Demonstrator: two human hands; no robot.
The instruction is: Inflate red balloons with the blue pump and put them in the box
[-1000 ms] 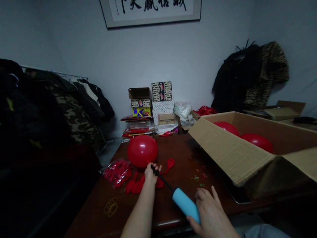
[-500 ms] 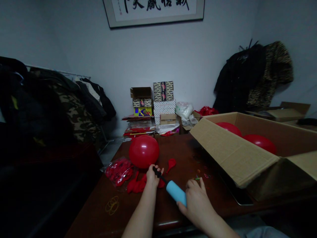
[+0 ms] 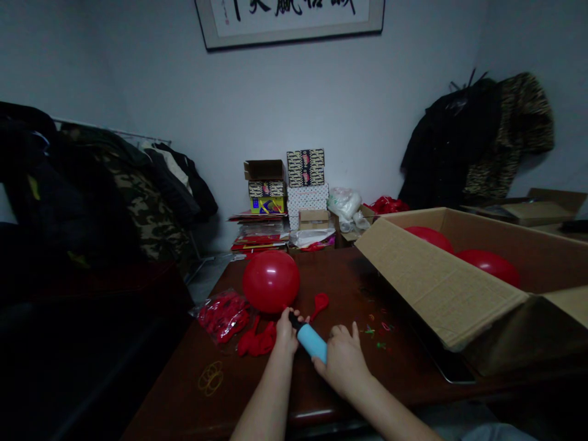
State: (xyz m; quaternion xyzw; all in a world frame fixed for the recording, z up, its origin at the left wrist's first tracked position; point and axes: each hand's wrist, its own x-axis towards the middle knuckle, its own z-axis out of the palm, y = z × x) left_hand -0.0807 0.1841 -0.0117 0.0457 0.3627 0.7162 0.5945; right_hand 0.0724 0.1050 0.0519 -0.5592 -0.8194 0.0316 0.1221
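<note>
Since the person's left hand (image 3: 285,334) and right hand (image 3: 342,361) both bear on the hand pump (image 3: 311,342), what step is in hand?

Pump handling, over the dark wooden table (image 3: 353,288). The left fingers (image 3: 283,324) close narrowly around the black nozzle end. The right fingers (image 3: 353,332) stand spread, with the palm against the far end of the blue barrel.

State the pump's lie.

Its long axis runs diagonally. The lower end sits inside the right palm, and the upper end sits at the left fingers. The nozzle points up and away toward the inflated red balloon (image 3: 271,282), just beyond the left fingertips. Whether the nozzle enters a balloon neck cannot be determined from here.

What lies about the fingers?

Left of the left fingers: limp red balloons (image 3: 256,342) and a plastic bag of red balloons (image 3: 223,316). Just right of them: a single limp red balloon (image 3: 320,304). Beyond the right fingers: small coloured rubber bands (image 3: 376,331) and a cardboard box (image 3: 441,282) holding two inflated red balloons (image 3: 489,267).

What does the next move call for?

In my judgement, the left fingers must keep the nozzle end steady while the right palm bears along the barrel's axis. Force off that line would tend to twist the pump.
</note>
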